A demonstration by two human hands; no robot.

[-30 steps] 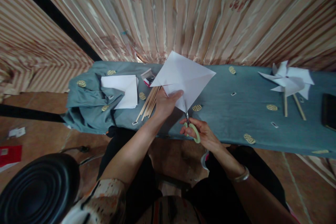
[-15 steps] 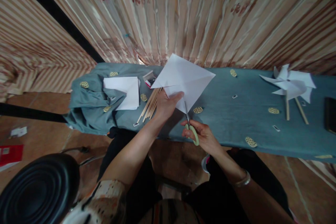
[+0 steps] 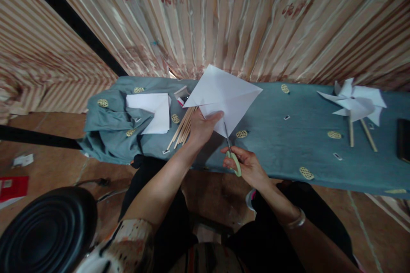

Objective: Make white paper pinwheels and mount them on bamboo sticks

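A white square sheet of paper is held up over the cloth, turned so a corner points toward me. My left hand grips it near its lower left side, thumb on top and the other fingers hidden beneath. One slit shows in the paper by the thumb. Scissors with pale green handles are in my right hand, fingers in the loops. Their blades lie at the near corner, pointing toward the middle of the sheet. Under and left of my left hand lie several thin wooden sticks.
Further left are a stack of white paper and a small open box. White paper pinwheels on sticks lie at the right, near a dark object. A blue-green cloth covers the table; a pleated curtain hangs behind.
The paper has shifted very slightly up and left. The scissors and my right hand have barely moved; my left hand keeps its grip.
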